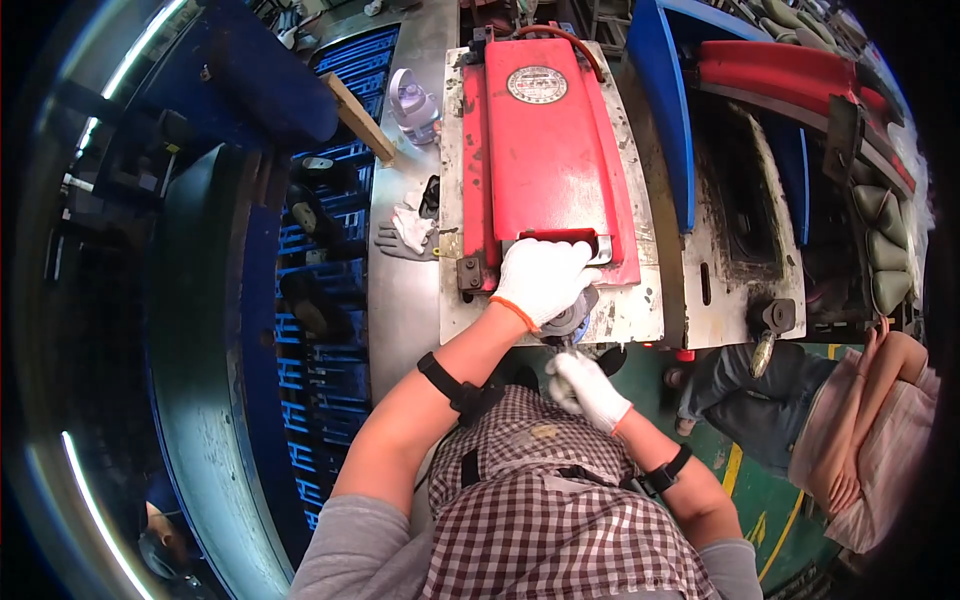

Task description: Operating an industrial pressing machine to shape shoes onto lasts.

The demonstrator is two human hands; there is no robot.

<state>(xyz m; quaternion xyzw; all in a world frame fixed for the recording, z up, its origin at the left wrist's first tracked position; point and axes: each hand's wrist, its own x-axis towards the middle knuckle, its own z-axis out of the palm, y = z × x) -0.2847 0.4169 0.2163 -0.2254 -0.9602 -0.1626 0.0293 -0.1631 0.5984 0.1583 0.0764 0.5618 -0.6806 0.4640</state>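
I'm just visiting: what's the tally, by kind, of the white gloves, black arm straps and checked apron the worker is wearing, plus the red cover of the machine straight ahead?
White gloves: 2
Black arm straps: 2
Checked apron: 1
Red machine cover: 1
Total: 6

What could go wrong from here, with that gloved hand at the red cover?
The left hand is at the red cover's front end, so it might get pinched if the cover shifted. Also, the purple-tinted bottle on the metal bench sits close to the wooden bar; a bump there could perhaps knock it over.
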